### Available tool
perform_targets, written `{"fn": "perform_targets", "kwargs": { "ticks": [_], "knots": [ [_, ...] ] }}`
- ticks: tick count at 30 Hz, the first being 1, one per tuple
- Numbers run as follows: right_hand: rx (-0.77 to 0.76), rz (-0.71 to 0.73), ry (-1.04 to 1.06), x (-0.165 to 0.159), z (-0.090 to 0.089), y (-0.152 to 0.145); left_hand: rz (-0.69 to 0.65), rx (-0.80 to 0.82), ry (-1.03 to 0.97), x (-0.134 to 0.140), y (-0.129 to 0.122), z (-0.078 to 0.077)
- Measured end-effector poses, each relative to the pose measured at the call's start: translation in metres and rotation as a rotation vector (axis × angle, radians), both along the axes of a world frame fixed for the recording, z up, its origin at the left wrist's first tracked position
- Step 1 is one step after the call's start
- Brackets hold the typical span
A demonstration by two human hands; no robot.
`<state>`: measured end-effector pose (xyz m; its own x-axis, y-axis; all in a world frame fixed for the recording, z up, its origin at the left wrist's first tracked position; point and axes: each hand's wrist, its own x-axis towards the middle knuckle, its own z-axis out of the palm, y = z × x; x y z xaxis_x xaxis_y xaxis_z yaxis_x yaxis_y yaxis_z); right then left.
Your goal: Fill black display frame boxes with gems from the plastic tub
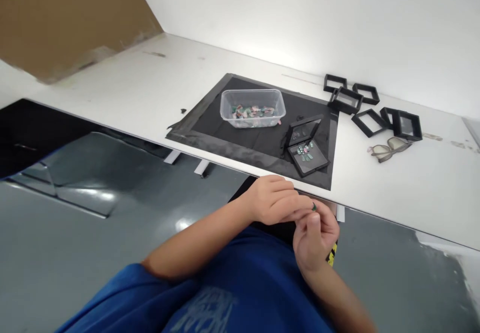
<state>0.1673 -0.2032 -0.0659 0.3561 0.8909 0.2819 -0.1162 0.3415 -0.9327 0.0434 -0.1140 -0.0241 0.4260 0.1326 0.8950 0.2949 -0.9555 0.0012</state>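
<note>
Just off the table's front edge, my left hand (273, 200) and my right hand (317, 238) meet with curled fingers. A small dark green piece, seemingly a press-on nail (314, 206), shows where the left fingertips reach the right thumb and fingers. Both hands appear closed on it, though the fingers hide most of it. Beyond them, a black display case (314, 160) stands with its lid raised, and several green pieces (305, 151) lie inside, with a pink one among them. Behind it, a clear plastic tub (253, 95) contains many loose green and pink pieces (253, 112).
A black mat (225, 133) lies under the tub and case on the white table (442, 193). Several black frames (369, 122) are scattered at the back right, beside a pair of glasses (390, 149). A brown board (75, 23) leans at the far left.
</note>
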Motion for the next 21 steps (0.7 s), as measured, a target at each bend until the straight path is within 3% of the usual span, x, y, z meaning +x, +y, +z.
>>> {"fn": "perform_targets", "kwargs": {
  "ticks": [4, 11, 17, 21],
  "knots": [
    [-0.049, 0.085, 0.022, -0.003, 0.001, -0.006, 0.020, -0.006, -0.005, -0.009, -0.013, -0.007],
    [-0.038, 0.202, -0.029, 0.002, 0.009, -0.003, 0.094, 0.007, -0.005, -0.022, -0.028, -0.004],
    [-0.009, 0.231, -0.156, 0.009, 0.003, -0.002, 0.158, -0.095, 0.098, -0.032, -0.043, 0.000],
    [0.052, 0.178, -0.310, 0.010, 0.001, -0.001, 0.207, -0.142, 0.146, -0.039, -0.051, -0.002]
  ]
}}
